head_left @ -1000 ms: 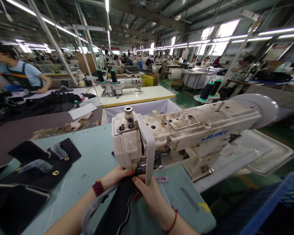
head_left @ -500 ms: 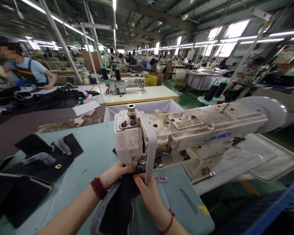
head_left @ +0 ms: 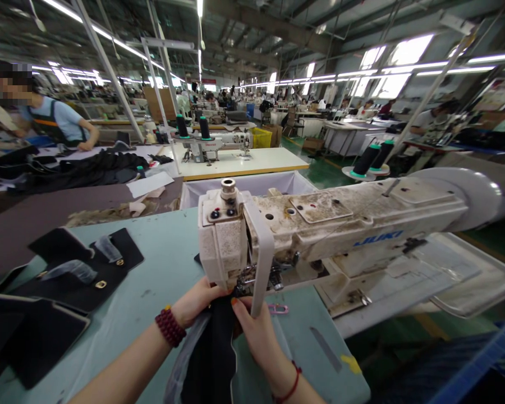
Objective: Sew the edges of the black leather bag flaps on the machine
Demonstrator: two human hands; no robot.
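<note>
A black fabric piece with a pale edge runs from the table's near side up to the needle area of a white, stained sewing machine. My left hand grips its left side close to the presser foot, thumb on top. On the other edge, my right hand pinches the fabric between thumb and fingers; the fingers are partly hidden beneath it. Clear plastic wrap lies along the fabric's left side. The needle itself is hidden behind the machine head and hands.
Black panels with gold-coloured hardware and plastic-wrapped straps lie at left on the pale green table. Right of my hands are a pink clip-like item and a flat grey strip. A blue crate stands lower right. A co-worker works far left.
The view has shifted slightly. Near me the fabric's loose end hangs a little farther right. Both hands keep their hold at the needle area.
</note>
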